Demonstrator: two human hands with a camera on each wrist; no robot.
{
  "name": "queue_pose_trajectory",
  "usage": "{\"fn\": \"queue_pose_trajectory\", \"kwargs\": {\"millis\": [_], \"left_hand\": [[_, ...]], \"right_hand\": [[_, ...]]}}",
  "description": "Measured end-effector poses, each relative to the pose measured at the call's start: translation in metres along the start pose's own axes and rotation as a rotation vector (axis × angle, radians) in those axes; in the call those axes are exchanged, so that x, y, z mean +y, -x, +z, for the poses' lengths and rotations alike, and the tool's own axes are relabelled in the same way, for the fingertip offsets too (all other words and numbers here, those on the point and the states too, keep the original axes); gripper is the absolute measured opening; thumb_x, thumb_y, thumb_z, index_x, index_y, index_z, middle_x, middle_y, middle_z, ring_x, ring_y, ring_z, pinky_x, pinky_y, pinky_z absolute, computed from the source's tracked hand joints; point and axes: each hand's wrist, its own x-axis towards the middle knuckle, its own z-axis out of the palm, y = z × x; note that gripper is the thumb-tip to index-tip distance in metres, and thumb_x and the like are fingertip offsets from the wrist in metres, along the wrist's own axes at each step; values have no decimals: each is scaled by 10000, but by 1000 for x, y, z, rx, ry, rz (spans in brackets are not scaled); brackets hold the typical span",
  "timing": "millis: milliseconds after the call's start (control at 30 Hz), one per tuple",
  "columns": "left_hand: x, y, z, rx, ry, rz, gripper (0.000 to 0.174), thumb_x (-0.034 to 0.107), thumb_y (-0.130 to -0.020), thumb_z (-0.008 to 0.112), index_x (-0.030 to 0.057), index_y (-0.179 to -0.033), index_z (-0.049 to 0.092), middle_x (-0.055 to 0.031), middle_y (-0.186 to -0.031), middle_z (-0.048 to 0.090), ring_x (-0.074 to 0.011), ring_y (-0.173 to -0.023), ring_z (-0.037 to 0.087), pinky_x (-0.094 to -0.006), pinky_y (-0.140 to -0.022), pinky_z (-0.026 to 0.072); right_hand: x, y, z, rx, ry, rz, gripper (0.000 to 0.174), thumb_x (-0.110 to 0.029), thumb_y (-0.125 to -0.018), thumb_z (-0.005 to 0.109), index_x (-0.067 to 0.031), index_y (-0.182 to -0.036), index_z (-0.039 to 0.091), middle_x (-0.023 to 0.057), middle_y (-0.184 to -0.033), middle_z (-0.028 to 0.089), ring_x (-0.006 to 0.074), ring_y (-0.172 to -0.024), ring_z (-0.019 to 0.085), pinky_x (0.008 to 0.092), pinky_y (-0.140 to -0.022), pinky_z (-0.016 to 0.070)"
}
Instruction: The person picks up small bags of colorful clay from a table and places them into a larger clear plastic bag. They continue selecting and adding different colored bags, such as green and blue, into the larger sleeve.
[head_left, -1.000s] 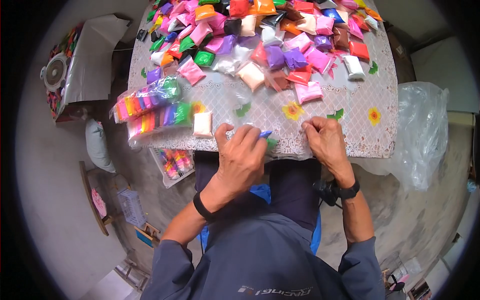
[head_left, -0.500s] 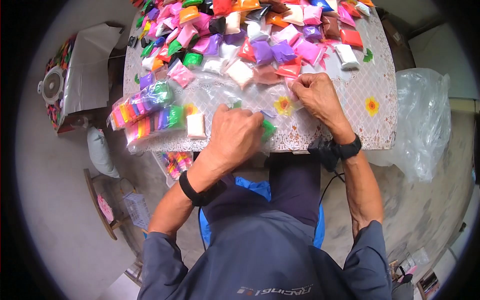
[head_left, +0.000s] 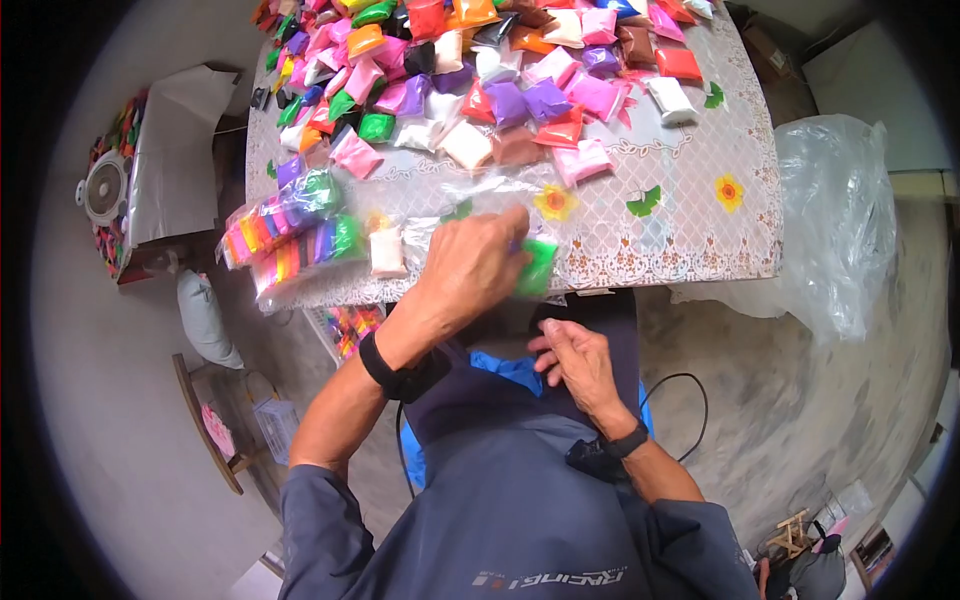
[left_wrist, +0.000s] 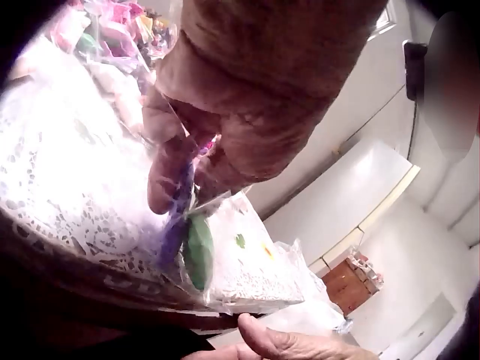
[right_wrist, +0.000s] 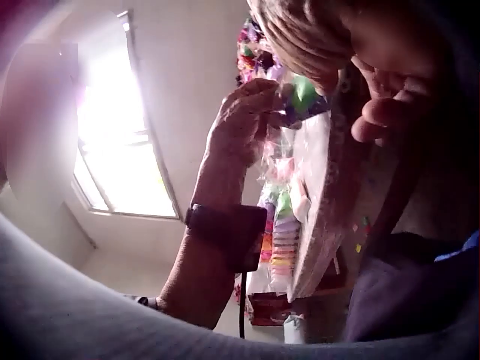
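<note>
Dangling from the left hand (head_left: pixel 474 262), the green packet (head_left: pixel 536 268) nears the right hand (head_left: pixel 580 366).

Head view looks steeply down over table and lap; both close wrist views share the table.

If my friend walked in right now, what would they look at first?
Probably the big, bright heap of little packets across the far side of the table! Next, perhaps the left hand near the front edge, holding green and purple packets, and the clear bags of rainbow rows at the table's front left.
</note>
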Motion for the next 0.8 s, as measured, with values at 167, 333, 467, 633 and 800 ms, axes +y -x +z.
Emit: {"fn": "queue_pose_trajectory", "kwargs": {"millis": [167, 333, 467, 633, 800], "left_hand": [[-3, -1, 3, 21, -13, 27, 276, 175, -806, 733, 108, -1073, 751, -191, -795, 700, -385, -715, 678, -461, -655, 525], [-4, -4, 6, -17, 7, 1, 244, 192, -810, 714, 95, -1026, 774, -209, -790, 708, -372, -696, 693, -441, -662, 543], [-4, -8, 3, -83, 50, -25, 226, 189, -816, 710, 42, -976, 771, -207, -760, 707, -364, -691, 705, -424, -670, 551], [0, -13, -2, -165, 85, -54, 238, 177, -828, 702, -18, -954, 757, -213, -748, 707, -344, -686, 719, -404, -666, 556], [-1, -15, -3, -273, 98, -56, 259, 161, -864, 691, -67, -981, 736, -235, -703, 692, -310, -591, 712, -386, -635, 556]], "right_hand": [[-2, -20, 12, -75, -283, -18, 453, -353, -1052, 541, 60, -1233, 580, 203, -1054, 700, 187, -768, 697, 250, -519, 547], [-14, -23, 14, -160, -538, 7, 491, -326, -1064, 492, 94, -1317, 514, 251, -1239, 631, 335, -1044, 699, 375, -724, 616], [-17, -24, 14, -185, -589, 5, 470, -294, -1071, 464, 109, -1312, 499, 256, -1268, 612, 387, -1111, 668, 462, -836, 602], [-18, -25, 10, -248, -696, -8, 409, -291, -1076, 460, 63, -1259, 556, 239, -1199, 669, 376, -1130, 669, 519, -953, 548], [-17, -26, 6, -276, -692, 15, 466, -306, -1060, 491, 96, -1293, 515, 243, -1214, 643, 398, -1123, 660, 490, -892, 574]]}}
